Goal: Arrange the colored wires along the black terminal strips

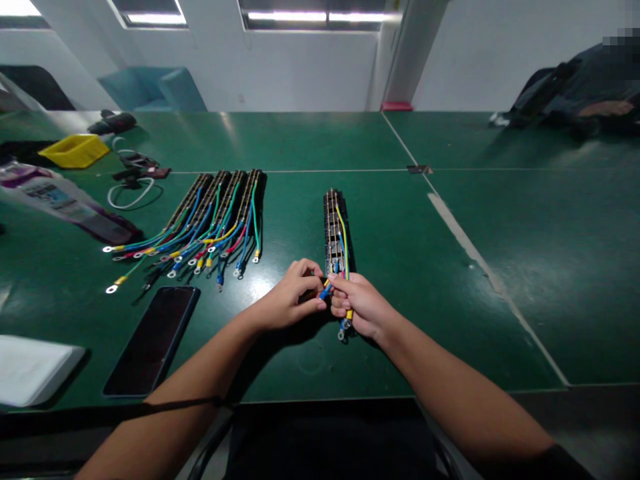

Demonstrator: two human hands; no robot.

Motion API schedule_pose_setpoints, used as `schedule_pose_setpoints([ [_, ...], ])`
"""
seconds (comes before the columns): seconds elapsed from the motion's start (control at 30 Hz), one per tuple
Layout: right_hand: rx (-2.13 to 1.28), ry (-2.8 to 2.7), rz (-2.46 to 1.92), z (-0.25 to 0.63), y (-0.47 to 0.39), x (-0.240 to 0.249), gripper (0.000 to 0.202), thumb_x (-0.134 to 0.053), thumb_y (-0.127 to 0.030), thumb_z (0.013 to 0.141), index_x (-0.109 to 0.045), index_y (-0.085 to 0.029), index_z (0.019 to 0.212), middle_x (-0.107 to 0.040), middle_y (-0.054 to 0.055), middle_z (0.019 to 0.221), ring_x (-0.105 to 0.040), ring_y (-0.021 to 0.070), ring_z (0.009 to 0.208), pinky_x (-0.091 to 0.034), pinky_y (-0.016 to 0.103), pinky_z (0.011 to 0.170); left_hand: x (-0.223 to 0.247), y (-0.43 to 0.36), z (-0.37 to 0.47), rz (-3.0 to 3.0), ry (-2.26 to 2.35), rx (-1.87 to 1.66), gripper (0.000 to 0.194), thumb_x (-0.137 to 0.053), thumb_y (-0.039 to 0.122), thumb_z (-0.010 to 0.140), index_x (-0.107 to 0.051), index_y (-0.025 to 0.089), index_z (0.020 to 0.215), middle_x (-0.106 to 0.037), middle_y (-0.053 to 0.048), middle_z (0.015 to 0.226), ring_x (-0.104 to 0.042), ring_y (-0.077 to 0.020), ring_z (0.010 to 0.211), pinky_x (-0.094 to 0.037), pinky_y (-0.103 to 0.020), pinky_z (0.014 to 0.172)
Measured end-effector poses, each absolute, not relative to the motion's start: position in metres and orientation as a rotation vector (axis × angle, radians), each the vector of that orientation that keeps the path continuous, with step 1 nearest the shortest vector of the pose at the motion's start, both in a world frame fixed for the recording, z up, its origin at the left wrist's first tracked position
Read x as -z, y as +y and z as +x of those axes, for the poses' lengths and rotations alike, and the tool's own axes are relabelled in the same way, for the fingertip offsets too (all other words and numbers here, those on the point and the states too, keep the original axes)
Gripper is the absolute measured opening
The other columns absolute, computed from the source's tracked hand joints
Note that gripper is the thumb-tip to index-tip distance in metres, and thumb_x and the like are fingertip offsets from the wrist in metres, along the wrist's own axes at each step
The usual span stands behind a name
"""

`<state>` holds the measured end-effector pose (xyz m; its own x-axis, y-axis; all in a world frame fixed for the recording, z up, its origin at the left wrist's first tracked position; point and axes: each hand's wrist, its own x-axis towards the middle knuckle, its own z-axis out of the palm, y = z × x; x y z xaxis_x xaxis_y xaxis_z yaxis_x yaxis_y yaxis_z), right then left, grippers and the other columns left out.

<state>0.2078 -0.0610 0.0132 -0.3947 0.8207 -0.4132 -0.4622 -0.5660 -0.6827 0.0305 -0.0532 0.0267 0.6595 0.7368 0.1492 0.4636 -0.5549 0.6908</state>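
A long black terminal strip [334, 227] with brass-coloured rows lies on the green table in front of me, its far end pointing away. Yellow, blue and red wires run along it and out at the near end. My right hand [363, 303] is closed around these wires [347, 257], and ring lugs [345, 327] stick out below its fingers. From the left, my left hand [297, 293] pinches at the end of one wire with a blue sleeve [325, 291]. Its fingertips partly hide that end.
Several similar wired strips [220, 200] lie side by side at the left, lugs towards me. Nearby are a phone [153, 340], a white packet [37, 370], a bottle [70, 203], a yellow bin [75, 151], a cable [131, 193] and a power drill [113, 123]. A dark bag-like heap [575, 93] sits far right.
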Motion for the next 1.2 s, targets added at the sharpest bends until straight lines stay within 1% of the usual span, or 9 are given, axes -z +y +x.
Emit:
schedule_pose_setpoints([
  [0.2,-1.996,-0.638,-0.992,0.2072,-0.0619,-0.0158,0.029,-0.071,-0.033,0.073,-0.049,-0.016,0.078,-0.039,-0.01,0.051,-0.026,0.0007,0.036,-0.025,0.014,0.035,-0.0284,-0.0553,0.0333,2.203,0.888,-0.636,0.022,-0.049,0.033,0.09,-0.06,0.016,0.083,-0.047,-0.008,0.11,-0.044,-0.0208,0.108,-0.037,-0.037,0.1],
  [0.33,-1.98,-0.655,-1.015,0.2064,-0.0623,-0.0183,0.027,-0.071,-0.031,0.074,-0.049,-0.015,0.078,-0.042,-0.009,0.053,-0.027,0.0001,0.036,-0.025,0.014,0.035,-0.0296,-0.0554,0.0334,2.193,0.877,-0.638,0.022,-0.05,0.033,0.09,-0.06,0.016,0.082,-0.047,-0.008,0.11,-0.044,-0.0205,0.109,-0.037,-0.036,0.1],
  [0.57,-2.019,-0.577,-0.986,0.2087,-0.0601,-0.0185,0.026,-0.07,-0.026,0.074,-0.045,-0.017,0.073,-0.033,-0.012,0.046,-0.025,0.0009,0.035,-0.025,0.014,0.034,-0.0246,-0.0533,0.0332,2.329,0.917,-0.618,0.021,-0.054,0.036,0.088,-0.06,0.017,0.085,-0.048,-0.009,0.108,-0.042,-0.0224,0.106,-0.037,-0.038,0.097],
  [0.7,-2.039,-0.564,-0.999,0.2091,-0.0598,-0.0194,0.026,-0.07,-0.026,0.074,-0.045,-0.017,0.073,-0.033,-0.012,0.045,-0.026,0.0013,0.035,-0.025,0.014,0.035,-0.026,-0.0538,0.0344,2.327,0.917,-0.639,0.021,-0.052,0.035,0.088,-0.061,0.016,0.085,-0.049,-0.009,0.106,-0.043,-0.0217,0.103,-0.037,-0.037,0.094],
  [0.87,-2.019,-0.61,-1.031,0.2078,-0.0614,-0.0181,0.028,-0.072,-0.03,0.072,-0.048,-0.016,0.075,-0.036,-0.011,0.048,-0.025,0.0008,0.036,-0.025,0.015,0.035,-0.0297,-0.056,0.0356,2.251,0.904,-0.672,0.023,-0.048,0.033,0.09,-0.061,0.016,0.084,-0.05,-0.008,0.104,-0.044,-0.021,0.103,-0.038,-0.036,0.095],
  [1.07,-2.03,-0.628,-1.059,0.2075,-0.0615,-0.0191,0.028,-0.072,-0.032,0.073,-0.049,-0.016,0.075,-0.033,-0.012,0.044,-0.024,0.0013,0.035,-0.024,0.015,0.035,-0.0275,-0.0556,0.0346,2.265,0.889,-0.675,0.021,-0.053,0.035,0.087,-0.06,0.016,0.082,-0.049,-0.008,0.106,-0.044,-0.021,0.104,-0.038,-0.036,0.095],
  [1.2,-2.054,-0.602,-1.023,0.2096,-0.0596,-0.0193,0.026,-0.071,-0.029,0.073,-0.049,-0.016,0.075,-0.033,-0.012,0.043,-0.023,0.0012,0.034,-0.024,0.015,0.035,-0.0255,-0.0542,0.0339,2.293,0.879,-0.655,0.02,-0.054,0.035,0.087,-0.059,0.017,0.083,-0.049,-0.008,0.106,-0.044,-0.0208,0.103,-0.038,-0.036,0.095],
])
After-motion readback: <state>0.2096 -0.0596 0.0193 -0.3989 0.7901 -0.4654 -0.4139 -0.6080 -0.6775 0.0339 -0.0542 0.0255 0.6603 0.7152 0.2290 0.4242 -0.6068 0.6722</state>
